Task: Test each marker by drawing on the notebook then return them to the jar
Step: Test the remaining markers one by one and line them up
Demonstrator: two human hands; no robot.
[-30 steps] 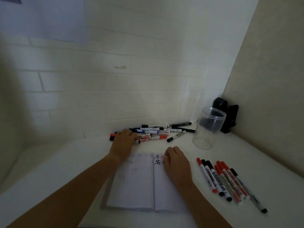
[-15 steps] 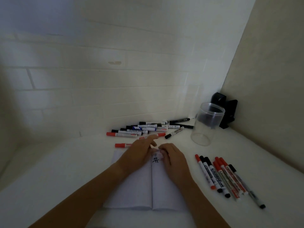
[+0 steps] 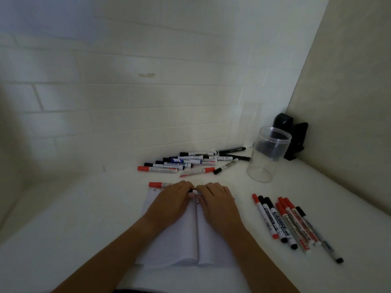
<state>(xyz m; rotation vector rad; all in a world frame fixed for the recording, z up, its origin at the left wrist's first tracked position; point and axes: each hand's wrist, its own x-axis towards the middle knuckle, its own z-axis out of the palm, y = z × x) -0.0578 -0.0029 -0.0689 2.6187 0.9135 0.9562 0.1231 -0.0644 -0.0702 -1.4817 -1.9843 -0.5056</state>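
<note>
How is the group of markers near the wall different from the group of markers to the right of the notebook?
The markers near the wall lie in a loose pile, mostly sideways, some overlapping; the markers right of the notebook lie in a neat row, nearly parallel, caps pointing away. The wall group includes blue caps; the right group shows only red and black. Both groups lie on the white table, outside the clear jar.

Two hands, left hand and right hand, grip one marker together above an open notebook beside an empty jar.
</note>
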